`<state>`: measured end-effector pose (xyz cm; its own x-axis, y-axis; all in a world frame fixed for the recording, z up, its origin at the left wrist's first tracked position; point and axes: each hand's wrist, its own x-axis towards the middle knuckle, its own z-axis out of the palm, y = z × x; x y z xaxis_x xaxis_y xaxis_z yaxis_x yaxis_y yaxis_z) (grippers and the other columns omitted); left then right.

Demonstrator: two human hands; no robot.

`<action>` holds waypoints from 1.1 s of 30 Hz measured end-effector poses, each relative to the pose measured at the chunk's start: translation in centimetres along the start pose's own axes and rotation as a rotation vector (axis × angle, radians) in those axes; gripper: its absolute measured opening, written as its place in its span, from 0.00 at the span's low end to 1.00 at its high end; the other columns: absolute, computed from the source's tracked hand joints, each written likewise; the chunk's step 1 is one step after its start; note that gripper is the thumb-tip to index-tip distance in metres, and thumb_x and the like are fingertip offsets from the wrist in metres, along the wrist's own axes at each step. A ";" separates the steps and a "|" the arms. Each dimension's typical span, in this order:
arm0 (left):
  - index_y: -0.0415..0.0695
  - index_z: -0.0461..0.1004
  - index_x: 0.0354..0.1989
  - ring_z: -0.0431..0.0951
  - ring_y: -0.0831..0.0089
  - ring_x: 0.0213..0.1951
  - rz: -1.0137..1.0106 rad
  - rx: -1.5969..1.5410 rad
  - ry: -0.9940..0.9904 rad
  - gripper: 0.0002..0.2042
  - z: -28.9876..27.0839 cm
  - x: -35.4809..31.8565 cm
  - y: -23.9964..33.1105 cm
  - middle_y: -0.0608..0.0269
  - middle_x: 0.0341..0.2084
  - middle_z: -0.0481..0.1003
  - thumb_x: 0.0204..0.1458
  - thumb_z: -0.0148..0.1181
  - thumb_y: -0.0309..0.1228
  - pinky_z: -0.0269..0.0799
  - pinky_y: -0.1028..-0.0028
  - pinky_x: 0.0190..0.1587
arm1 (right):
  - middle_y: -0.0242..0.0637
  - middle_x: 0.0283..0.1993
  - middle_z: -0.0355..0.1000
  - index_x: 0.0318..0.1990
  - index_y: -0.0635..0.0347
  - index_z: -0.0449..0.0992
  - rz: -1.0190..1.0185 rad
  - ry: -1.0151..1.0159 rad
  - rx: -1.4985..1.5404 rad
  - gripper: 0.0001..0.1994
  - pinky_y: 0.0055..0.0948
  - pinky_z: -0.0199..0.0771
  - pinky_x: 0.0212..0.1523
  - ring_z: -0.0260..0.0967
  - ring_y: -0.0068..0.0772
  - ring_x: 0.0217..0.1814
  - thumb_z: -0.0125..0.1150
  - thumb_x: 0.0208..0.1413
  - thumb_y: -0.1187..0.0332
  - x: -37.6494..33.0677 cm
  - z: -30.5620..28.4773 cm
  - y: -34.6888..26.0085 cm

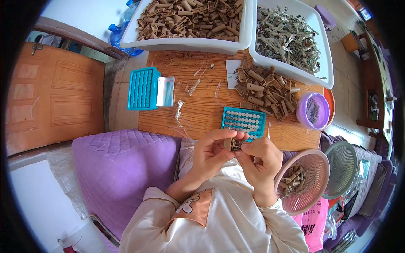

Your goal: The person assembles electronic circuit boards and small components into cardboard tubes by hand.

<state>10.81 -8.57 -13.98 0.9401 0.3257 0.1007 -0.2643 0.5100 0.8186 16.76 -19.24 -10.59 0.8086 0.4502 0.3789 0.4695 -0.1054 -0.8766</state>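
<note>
My left hand (210,155) is closed around a small tan plastic casing (228,144), held up in front of my body near the table's edge. Dark and metallic small parts show in the casing's open side. Thumb and fingers of my right hand (262,157) pinch at those parts; exactly what they grip is too small to make out. Just beyond both hands lies a teal tray (225,122) with rows of round silvery cells. A heap of tan casings (263,90) covers the table behind that tray.
White tubs of tan casings (190,23) and wired circuit boards (289,40) line the far side. A second teal tray (142,89) stands at left on the wooden table (194,114). To the right are a purple bowl (301,110) and a pink basket (321,168).
</note>
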 end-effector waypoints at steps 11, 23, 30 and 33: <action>0.38 0.53 0.52 0.66 0.67 0.46 -0.079 -0.160 0.024 0.23 0.1 -0.1 0.5 0.54 0.45 0.64 0.47 0.50 0.28 0.66 0.72 0.45 | 0.34 0.26 0.60 0.32 0.62 0.72 -0.041 -0.238 0.011 0.12 0.23 0.65 0.23 0.63 0.28 0.25 0.58 0.34 0.81 0.4 -0.4 0.6; 0.38 0.54 0.50 0.72 0.75 0.31 -0.020 -0.037 0.156 0.22 1.0 0.4 1.6 0.55 0.44 0.65 0.49 0.49 0.35 0.65 0.86 0.19 | 0.36 0.29 0.64 0.38 0.63 0.68 0.034 0.053 0.198 0.16 0.16 0.60 0.18 0.60 0.22 0.24 0.55 0.38 0.84 -0.5 1.6 1.6; 0.39 0.55 0.49 0.71 0.76 0.33 0.003 0.125 0.136 0.18 0.2 0.4 1.6 0.55 0.41 0.66 0.50 0.47 0.31 0.66 0.86 0.20 | 0.36 0.29 0.64 0.36 0.63 0.68 0.095 0.084 0.117 0.14 0.16 0.59 0.18 0.59 0.21 0.22 0.56 0.38 0.83 -1.0 1.5 1.9; 0.38 0.55 0.48 0.72 0.73 0.34 0.014 0.001 0.148 0.18 0.2 0.4 1.5 0.54 0.41 0.66 0.50 0.47 0.30 0.69 0.84 0.22 | 0.35 0.29 0.64 0.38 0.63 0.68 0.107 0.044 0.199 0.15 0.15 0.59 0.18 0.60 0.21 0.22 0.55 0.39 0.84 -1.1 2.3 1.6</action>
<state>10.88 -7.85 -12.58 0.8942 0.4469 0.0277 -0.2773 0.5041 0.8180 15.83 -17.87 -13.12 0.8667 0.4063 0.2895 0.3045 0.0288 -0.9521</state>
